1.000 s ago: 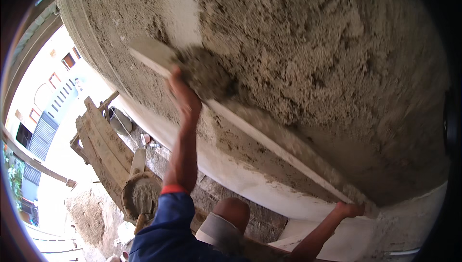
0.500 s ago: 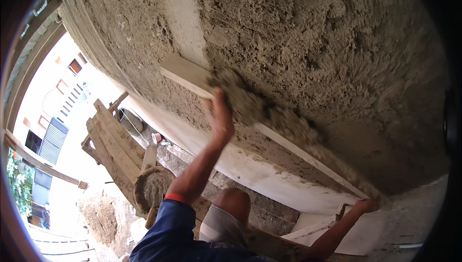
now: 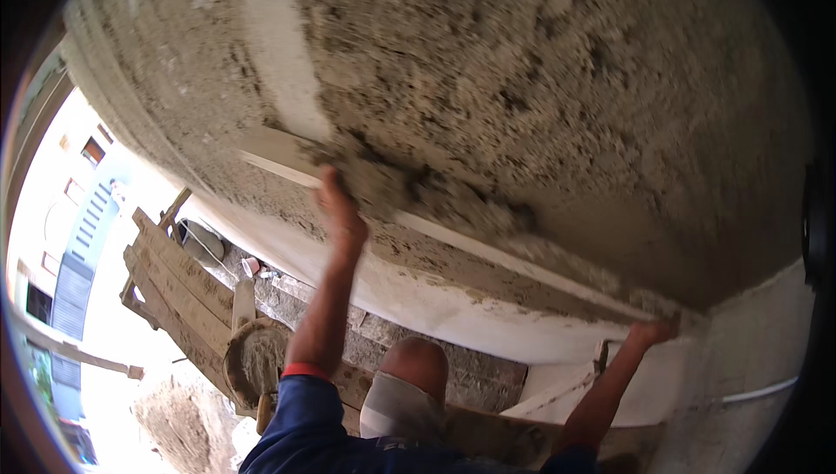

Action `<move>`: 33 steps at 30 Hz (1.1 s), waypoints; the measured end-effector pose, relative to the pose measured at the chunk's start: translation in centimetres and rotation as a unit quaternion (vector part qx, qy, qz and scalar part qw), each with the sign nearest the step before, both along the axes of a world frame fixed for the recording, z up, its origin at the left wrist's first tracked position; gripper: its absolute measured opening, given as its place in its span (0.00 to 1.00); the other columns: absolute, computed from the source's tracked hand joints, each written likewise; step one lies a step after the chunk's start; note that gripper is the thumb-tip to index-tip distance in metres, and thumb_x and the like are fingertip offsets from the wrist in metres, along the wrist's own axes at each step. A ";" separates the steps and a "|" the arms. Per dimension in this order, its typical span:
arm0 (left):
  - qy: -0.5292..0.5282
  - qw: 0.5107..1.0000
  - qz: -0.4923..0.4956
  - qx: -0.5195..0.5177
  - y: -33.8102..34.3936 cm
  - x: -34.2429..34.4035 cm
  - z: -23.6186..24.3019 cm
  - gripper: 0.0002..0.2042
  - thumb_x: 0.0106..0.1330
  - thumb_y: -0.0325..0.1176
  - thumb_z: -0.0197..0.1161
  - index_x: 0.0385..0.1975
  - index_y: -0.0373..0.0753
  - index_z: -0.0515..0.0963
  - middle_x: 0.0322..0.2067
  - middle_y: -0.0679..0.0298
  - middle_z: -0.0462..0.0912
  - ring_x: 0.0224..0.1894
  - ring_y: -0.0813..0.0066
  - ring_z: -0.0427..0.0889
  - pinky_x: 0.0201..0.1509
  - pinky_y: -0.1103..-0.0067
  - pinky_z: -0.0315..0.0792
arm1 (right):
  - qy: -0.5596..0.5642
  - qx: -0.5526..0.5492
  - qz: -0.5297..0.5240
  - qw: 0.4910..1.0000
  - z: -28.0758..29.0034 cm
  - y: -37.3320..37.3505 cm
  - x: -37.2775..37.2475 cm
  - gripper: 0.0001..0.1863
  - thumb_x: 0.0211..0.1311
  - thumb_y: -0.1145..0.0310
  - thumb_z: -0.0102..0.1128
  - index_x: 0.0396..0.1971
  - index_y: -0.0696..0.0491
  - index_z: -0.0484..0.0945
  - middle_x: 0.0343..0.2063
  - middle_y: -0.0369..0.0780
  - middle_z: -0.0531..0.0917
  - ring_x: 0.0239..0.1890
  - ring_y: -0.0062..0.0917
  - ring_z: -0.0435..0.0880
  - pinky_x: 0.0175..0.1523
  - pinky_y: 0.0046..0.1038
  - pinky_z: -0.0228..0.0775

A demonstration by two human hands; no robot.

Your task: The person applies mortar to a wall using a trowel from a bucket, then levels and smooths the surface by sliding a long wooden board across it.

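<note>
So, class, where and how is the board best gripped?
Probably grip the board by its lower edge, towards both ends, coming from below: it is long and slanted, and mortar heaps along part of its upper side. The left hand and right hand hold it spread apart.

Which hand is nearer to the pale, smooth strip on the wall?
Left. The left hand grips the board just below the pale strip; the right hand is lower and farther right, near the board's right end.

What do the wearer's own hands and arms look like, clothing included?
The left hand and right hand are gloveless. The left sleeve is dark blue with a red cuff; the right sleeve is dark, barely showing.
</note>
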State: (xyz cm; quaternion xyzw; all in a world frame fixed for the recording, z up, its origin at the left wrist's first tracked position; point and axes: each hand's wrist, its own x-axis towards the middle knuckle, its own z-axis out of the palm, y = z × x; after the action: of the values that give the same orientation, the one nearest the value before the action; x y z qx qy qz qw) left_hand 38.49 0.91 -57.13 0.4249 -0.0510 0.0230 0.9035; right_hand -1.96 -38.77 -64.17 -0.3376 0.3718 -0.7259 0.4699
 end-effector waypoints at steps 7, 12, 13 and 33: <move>-0.061 0.996 0.003 0.066 6.7 6.4 9.5 0.24 0.65 0.50 0.46 0.54 0.39 0.67 0.47 0.58 0.76 0.46 0.65 0.79 0.40 0.70 0.78 | 0.022 0.001 -0.060 0.998 13.7 7.0 5.2 0.25 0.58 0.62 0.55 0.51 0.62 0.63 0.45 0.44 0.73 0.43 0.28 0.76 0.43 0.29 0.72; -0.009 0.994 -0.030 0.106 6.2 4.5 8.5 0.22 0.65 0.47 0.44 0.51 0.39 0.69 0.42 0.58 0.80 0.43 0.67 0.81 0.33 0.73 0.80 | 0.028 0.005 -0.065 0.997 14.3 7.3 5.4 0.24 0.57 0.64 0.55 0.50 0.61 0.62 0.42 0.45 0.74 0.40 0.25 0.76 0.36 0.26 0.71; -0.002 0.991 -0.052 0.121 6.1 3.9 7.6 0.22 0.65 0.47 0.45 0.51 0.39 0.70 0.42 0.58 0.79 0.43 0.67 0.81 0.34 0.73 0.80 | 0.047 0.012 -0.069 0.996 13.3 6.9 5.2 0.25 0.57 0.65 0.54 0.51 0.62 0.61 0.42 0.45 0.74 0.40 0.26 0.77 0.35 0.26 0.72; 0.224 0.952 -0.202 0.057 4.8 -3.6 -25.9 0.17 0.63 0.48 0.51 0.43 0.43 0.74 0.38 0.68 0.80 0.39 0.76 0.79 0.36 0.80 0.73 | -0.123 0.224 0.059 0.965 -20.6 2.3 -7.4 0.24 0.50 0.72 0.60 0.49 0.48 0.68 0.44 0.35 0.75 0.43 0.27 0.76 0.47 0.31 0.72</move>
State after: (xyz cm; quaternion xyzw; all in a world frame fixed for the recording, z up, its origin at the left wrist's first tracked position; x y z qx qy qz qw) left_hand 34.88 5.72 -83.00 0.4506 0.0670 -0.2591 0.8517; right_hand -9.34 -36.49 -84.76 -0.1534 0.4438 -0.6309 0.6176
